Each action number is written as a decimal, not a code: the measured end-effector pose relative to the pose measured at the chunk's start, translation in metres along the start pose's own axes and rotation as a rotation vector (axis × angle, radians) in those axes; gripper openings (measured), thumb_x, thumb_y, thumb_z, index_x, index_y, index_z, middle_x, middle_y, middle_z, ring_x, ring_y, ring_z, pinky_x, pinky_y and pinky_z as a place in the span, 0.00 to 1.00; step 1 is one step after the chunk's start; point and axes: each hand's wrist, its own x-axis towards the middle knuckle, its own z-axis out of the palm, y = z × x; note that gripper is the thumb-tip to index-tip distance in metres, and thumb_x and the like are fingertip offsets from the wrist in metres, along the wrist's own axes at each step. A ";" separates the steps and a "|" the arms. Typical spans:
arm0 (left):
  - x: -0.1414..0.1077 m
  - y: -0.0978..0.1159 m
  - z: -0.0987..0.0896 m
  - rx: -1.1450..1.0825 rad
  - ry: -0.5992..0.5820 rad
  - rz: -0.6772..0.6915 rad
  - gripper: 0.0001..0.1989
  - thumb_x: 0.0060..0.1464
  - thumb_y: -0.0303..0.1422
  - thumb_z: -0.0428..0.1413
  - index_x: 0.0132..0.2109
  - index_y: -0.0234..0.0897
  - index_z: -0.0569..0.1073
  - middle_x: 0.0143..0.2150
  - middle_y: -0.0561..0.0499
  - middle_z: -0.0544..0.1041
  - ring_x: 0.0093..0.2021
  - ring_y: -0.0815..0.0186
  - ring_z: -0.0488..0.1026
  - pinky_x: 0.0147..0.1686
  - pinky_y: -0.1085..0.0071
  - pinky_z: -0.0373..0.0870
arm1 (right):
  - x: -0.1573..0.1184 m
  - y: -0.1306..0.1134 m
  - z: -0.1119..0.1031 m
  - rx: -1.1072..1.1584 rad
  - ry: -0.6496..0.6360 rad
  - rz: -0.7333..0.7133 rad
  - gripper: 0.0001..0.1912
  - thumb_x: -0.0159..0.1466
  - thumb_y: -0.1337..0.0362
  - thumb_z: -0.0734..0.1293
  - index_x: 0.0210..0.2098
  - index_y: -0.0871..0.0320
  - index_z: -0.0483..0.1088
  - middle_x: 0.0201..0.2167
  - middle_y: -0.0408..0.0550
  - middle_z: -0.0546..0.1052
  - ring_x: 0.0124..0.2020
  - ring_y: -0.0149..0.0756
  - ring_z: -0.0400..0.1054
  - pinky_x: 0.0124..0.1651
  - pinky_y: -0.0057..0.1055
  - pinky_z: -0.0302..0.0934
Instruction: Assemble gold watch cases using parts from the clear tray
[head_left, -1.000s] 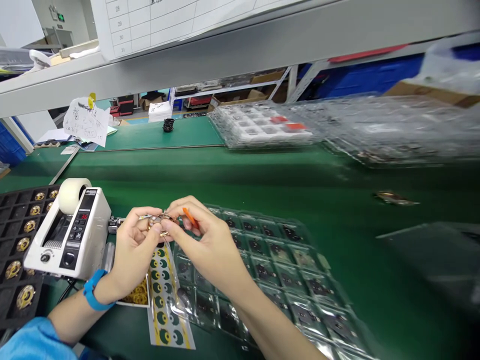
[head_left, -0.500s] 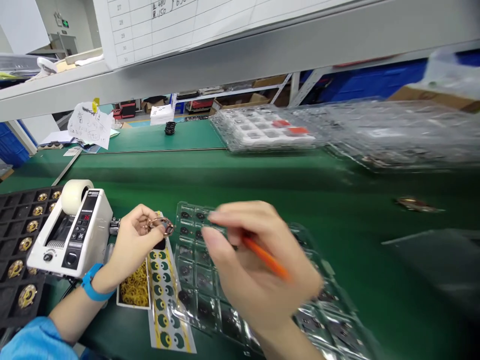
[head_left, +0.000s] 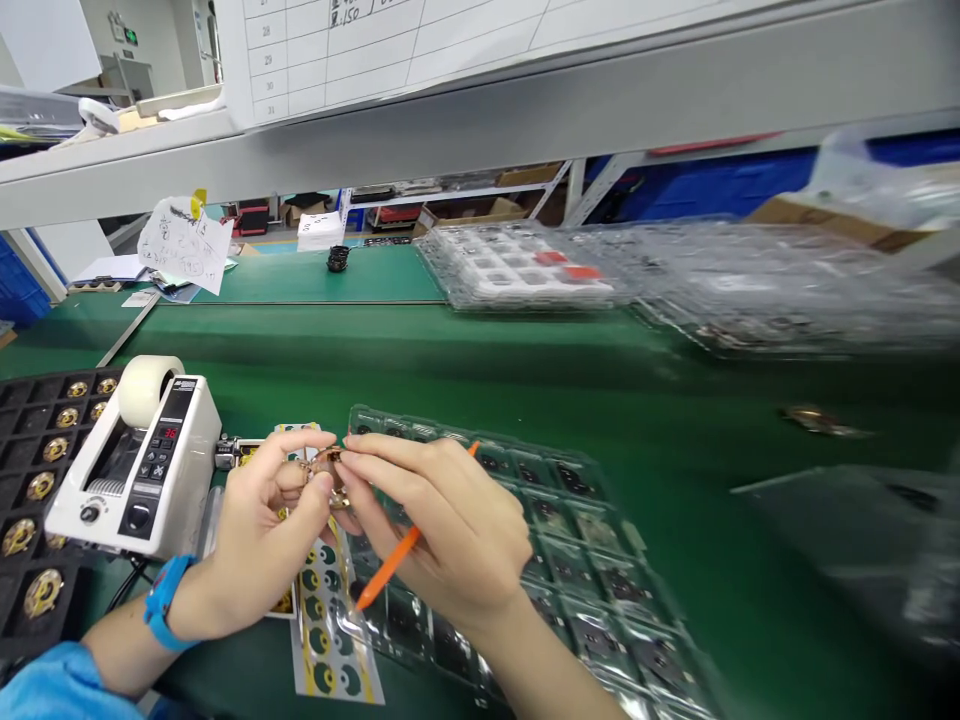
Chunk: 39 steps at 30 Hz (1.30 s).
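Note:
My left hand [head_left: 259, 530], with a blue band at the wrist, pinches a small round gold-coloured metal part [head_left: 340, 498]. Across from it, the fingertips of my right hand [head_left: 461, 535] meet at the part's upper edge. An orange pointed stick [head_left: 390, 570] lies gripped in my right hand, slanting out under the fingers. Whether the right fingertips hold another small piece cannot be made out. Beneath both hands are a clear compartment tray [head_left: 630, 525] with dark flat parts and a sheet of green-and-yellow round stickers [head_left: 335, 655].
A white tape dispenser [head_left: 184, 440] stands at left, next to a black tray [head_left: 34, 425] of gold round parts. Clear plastic trays [head_left: 517, 265] are stacked at the back. A shiny part [head_left: 817, 420] lies at right. A grey shelf beam [head_left: 480, 120] crosses above the bench.
My right hand has swung left from above the clear tray to the metal part in my left hand, its fingers closing there. The orange stick came along in it.

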 end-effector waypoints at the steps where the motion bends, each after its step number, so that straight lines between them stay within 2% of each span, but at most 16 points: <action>1: 0.000 -0.001 0.000 0.032 0.011 0.016 0.09 0.56 0.29 0.55 0.45 0.34 0.70 0.18 0.60 0.70 0.19 0.74 0.70 0.23 0.80 0.70 | 0.000 0.000 0.000 0.012 0.002 0.001 0.07 0.63 0.77 0.67 0.37 0.61 0.69 0.32 0.52 0.81 0.29 0.34 0.70 0.30 0.28 0.63; 12: 0.001 -0.010 0.001 0.134 0.022 0.039 0.09 0.57 0.31 0.52 0.45 0.34 0.71 0.20 0.57 0.72 0.20 0.70 0.72 0.23 0.76 0.71 | -0.006 0.011 -0.001 -0.033 -0.023 -0.178 0.05 0.65 0.75 0.66 0.38 0.62 0.70 0.32 0.54 0.82 0.28 0.36 0.74 0.27 0.30 0.65; 19: -0.002 -0.015 0.003 0.237 0.059 0.143 0.09 0.58 0.30 0.52 0.45 0.36 0.72 0.22 0.56 0.73 0.21 0.70 0.70 0.24 0.75 0.67 | -0.008 0.006 0.002 -0.061 -0.001 -0.124 0.08 0.62 0.76 0.68 0.39 0.58 0.72 0.32 0.51 0.82 0.27 0.36 0.74 0.27 0.30 0.66; 23: -0.002 -0.017 0.002 0.267 0.059 0.138 0.10 0.59 0.31 0.51 0.46 0.35 0.72 0.24 0.54 0.75 0.23 0.70 0.69 0.24 0.75 0.65 | -0.010 0.003 0.007 -0.072 0.005 -0.101 0.09 0.62 0.76 0.68 0.39 0.58 0.71 0.32 0.51 0.81 0.28 0.35 0.73 0.28 0.30 0.66; 26: 0.003 -0.020 -0.001 0.237 0.054 0.099 0.08 0.59 0.31 0.51 0.45 0.36 0.71 0.25 0.54 0.74 0.25 0.69 0.70 0.25 0.75 0.66 | -0.009 0.002 0.010 -0.054 -0.025 -0.037 0.11 0.62 0.77 0.68 0.39 0.57 0.69 0.32 0.50 0.81 0.29 0.35 0.73 0.29 0.30 0.67; 30: 0.013 -0.022 -0.005 0.072 0.084 0.011 0.02 0.57 0.31 0.54 0.38 0.38 0.68 0.24 0.57 0.72 0.23 0.72 0.70 0.26 0.76 0.68 | -0.006 0.003 0.003 0.181 -0.055 0.171 0.10 0.62 0.73 0.68 0.41 0.57 0.66 0.35 0.50 0.78 0.26 0.32 0.67 0.24 0.28 0.62; 32: 0.017 -0.020 -0.006 -0.039 0.084 -0.044 0.05 0.55 0.32 0.56 0.35 0.38 0.66 0.26 0.57 0.73 0.23 0.72 0.72 0.25 0.76 0.69 | -0.004 0.007 -0.007 0.295 -0.046 0.305 0.06 0.64 0.69 0.67 0.41 0.56 0.67 0.35 0.49 0.76 0.23 0.29 0.62 0.24 0.28 0.61; 34: 0.018 -0.015 -0.006 -0.141 0.066 -0.098 0.08 0.51 0.32 0.59 0.33 0.37 0.66 0.27 0.55 0.73 0.25 0.70 0.74 0.26 0.75 0.71 | -0.002 0.012 -0.016 0.354 -0.051 0.435 0.01 0.67 0.67 0.65 0.39 0.55 0.68 0.32 0.46 0.74 0.21 0.29 0.60 0.24 0.29 0.60; 36: 0.019 -0.011 -0.005 -0.203 0.051 -0.129 0.09 0.46 0.32 0.61 0.31 0.36 0.68 0.27 0.55 0.72 0.26 0.69 0.74 0.26 0.74 0.74 | 0.000 0.017 -0.022 0.396 -0.167 0.518 0.03 0.68 0.66 0.63 0.37 0.54 0.69 0.29 0.44 0.73 0.22 0.29 0.62 0.23 0.27 0.58; 39: 0.019 -0.006 -0.006 -0.191 0.032 -0.137 0.08 0.43 0.31 0.62 0.28 0.36 0.69 0.27 0.56 0.68 0.26 0.71 0.70 0.25 0.73 0.74 | 0.004 0.019 -0.023 0.485 -0.438 0.497 0.05 0.68 0.66 0.62 0.38 0.54 0.70 0.27 0.42 0.71 0.22 0.29 0.63 0.23 0.26 0.57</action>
